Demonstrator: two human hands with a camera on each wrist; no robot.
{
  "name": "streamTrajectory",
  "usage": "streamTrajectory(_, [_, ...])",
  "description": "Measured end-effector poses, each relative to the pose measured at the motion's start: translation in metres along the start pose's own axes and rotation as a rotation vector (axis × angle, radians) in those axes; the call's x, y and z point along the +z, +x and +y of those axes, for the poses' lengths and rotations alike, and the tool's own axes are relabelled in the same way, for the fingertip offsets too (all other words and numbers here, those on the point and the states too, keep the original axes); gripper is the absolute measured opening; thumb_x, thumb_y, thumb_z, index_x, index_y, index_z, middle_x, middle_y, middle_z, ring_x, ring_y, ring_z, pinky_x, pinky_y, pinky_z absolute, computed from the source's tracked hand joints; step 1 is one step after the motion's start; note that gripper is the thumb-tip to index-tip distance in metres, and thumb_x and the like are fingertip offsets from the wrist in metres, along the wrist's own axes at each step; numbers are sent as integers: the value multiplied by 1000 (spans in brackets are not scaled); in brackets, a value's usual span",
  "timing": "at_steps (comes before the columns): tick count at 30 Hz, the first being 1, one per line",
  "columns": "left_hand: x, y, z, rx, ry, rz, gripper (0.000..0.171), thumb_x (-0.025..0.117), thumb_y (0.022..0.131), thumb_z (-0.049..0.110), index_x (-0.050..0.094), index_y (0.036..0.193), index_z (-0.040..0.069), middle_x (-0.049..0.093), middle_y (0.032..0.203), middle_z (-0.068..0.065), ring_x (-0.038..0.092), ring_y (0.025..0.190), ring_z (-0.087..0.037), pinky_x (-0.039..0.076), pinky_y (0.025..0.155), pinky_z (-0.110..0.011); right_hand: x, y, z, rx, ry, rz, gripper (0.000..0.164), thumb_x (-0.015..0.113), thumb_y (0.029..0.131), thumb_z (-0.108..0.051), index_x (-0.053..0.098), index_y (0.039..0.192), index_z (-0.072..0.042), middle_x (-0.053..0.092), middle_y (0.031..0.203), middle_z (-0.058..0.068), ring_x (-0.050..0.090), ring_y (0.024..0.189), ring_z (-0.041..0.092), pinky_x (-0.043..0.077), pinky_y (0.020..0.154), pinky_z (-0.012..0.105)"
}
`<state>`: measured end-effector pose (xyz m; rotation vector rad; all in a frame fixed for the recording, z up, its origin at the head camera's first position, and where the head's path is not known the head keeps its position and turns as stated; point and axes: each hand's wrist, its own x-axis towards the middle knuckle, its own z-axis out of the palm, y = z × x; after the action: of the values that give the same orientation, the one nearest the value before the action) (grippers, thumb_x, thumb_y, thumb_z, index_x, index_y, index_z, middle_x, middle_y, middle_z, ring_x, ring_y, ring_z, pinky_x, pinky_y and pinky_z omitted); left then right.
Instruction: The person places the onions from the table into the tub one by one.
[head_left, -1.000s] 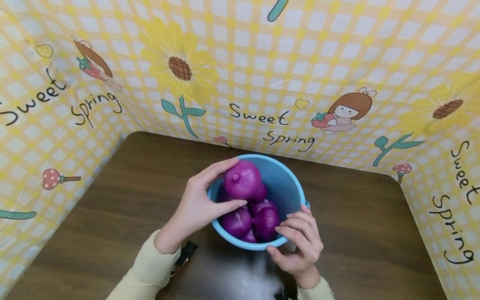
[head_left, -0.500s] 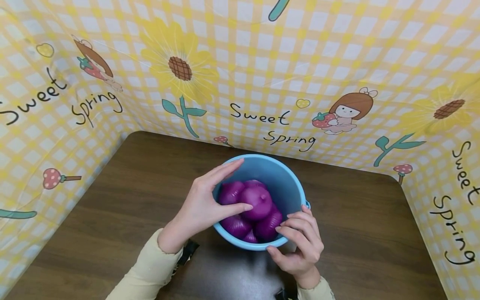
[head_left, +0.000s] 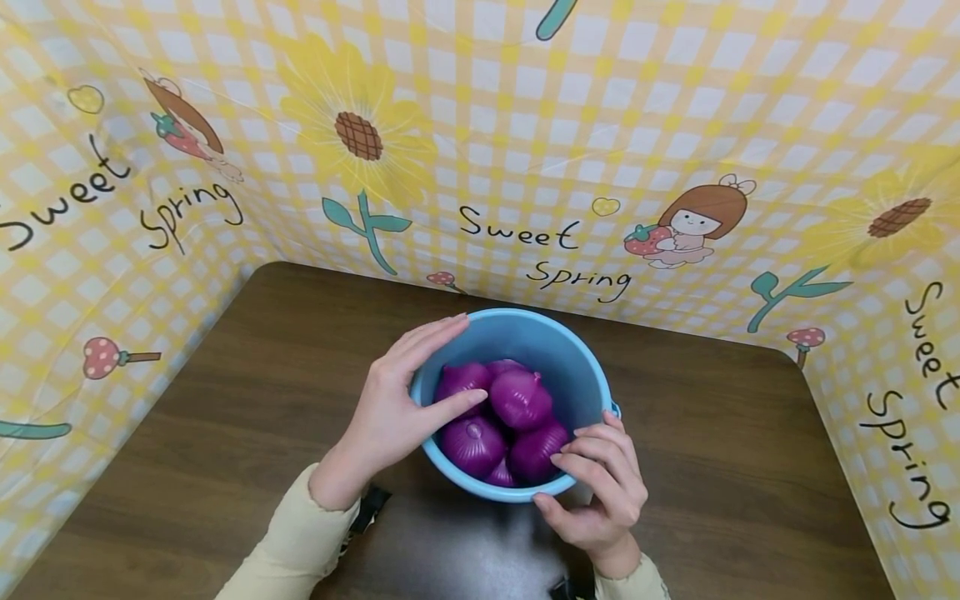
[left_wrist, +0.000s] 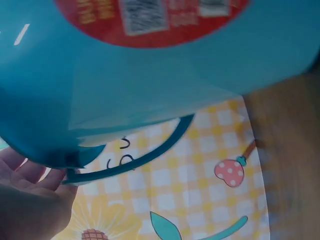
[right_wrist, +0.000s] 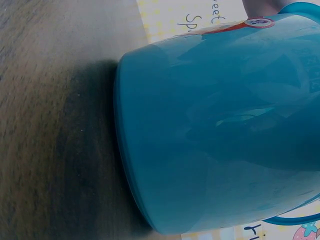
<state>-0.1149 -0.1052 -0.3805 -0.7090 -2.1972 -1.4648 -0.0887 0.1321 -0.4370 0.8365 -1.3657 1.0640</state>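
Note:
Several purple onions point(head_left: 517, 402) lie heaped inside a blue bucket point(head_left: 588, 358) that stands on the table. My left hand point(head_left: 390, 408) is at the bucket's left rim, fingers extended along its far side. Its thumb reaches in over the onions, and nothing is held between thumb and fingers. With fingers over the rim and thumb at the outer wall, my right hand point(head_left: 600, 487) grips the front right of the bucket. In the left wrist view the left hand point(left_wrist: 37, 200) is beside the bucket's hanging handle point(left_wrist: 145, 157). The right wrist view is filled mostly by the bucket's wall point(right_wrist: 215, 130).
The dark wooden table point(head_left: 247, 400) is enclosed at the back and sides by a yellow checked cloth point(head_left: 510, 150) with printed flowers and lettering. A red label point(left_wrist: 165, 22) is on the bucket's outer wall.
The onion that my left hand held at the bucket's left rim has been let go and now rests on the others inside. The left hand has drawn back slightly left. My right hand stays put.

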Motion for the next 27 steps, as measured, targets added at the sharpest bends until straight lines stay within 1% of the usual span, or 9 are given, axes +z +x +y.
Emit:
streamTrajectory(3, [1,-2,-4,12,61,11,76,92,77,20,59,145,15,54,148,2,43,140,-22,41,110,-48,0,0,0,0,6,-3,45,81,86,-40,70,71,2,63,69,15,58,70,36,47,101,51])
streamTrajectory(8, [3,-6,-9,31,124,13,80,91,77,23,56,147,8,51,151,-1,40,143,-26,27,119,-48,0,-1,-3,-3,10,-5,45,81,86,-39,70,71,2,63,69,15,58,69,36,47,101,51])
streamTrajectory(13, [3,-7,-9,23,145,-14,83,91,77,26,52,149,7,47,154,0,36,145,-23,24,120,-46,0,-1,-4,-8,3,-4,46,81,86,-40,70,70,2,63,68,15,58,69,36,47,101,51])
streamTrajectory(15, [3,-8,-10,21,157,-20,83,89,79,28,51,150,8,45,156,0,35,146,-23,23,120,-47,-1,0,-4,-9,2,-7,46,81,86,-40,70,70,2,63,69,15,58,69,36,47,101,51])
streamTrajectory(18, [2,-9,-11,17,194,-28,78,81,88,39,48,152,9,41,159,-1,32,148,-25,21,121,-48,0,2,-3,-18,5,-14,46,81,86,-40,70,70,2,64,69,15,58,69,36,48,101,50])
streamTrajectory(22, [2,-11,-11,11,244,-52,75,58,99,56,41,157,11,34,162,-1,26,150,-24,18,122,-48,-3,6,-4,-20,-2,-44,46,81,87,-39,72,73,4,67,72,17,63,72,36,49,100,49])
streamTrajectory(24, [3,-11,-11,10,251,-65,75,51,101,59,38,158,12,31,164,-1,24,151,-23,17,122,-47,-6,9,-3,-11,1,-57,46,79,89,-38,73,76,5,70,77,20,66,78,38,49,99,49])
streamTrajectory(27, [4,-10,-10,6,255,-67,75,48,102,60,37,159,13,30,164,0,23,151,-22,16,122,-47,-9,14,0,6,1,-44,46,75,93,-36,75,81,8,72,84,26,68,87,43,50,98,51])
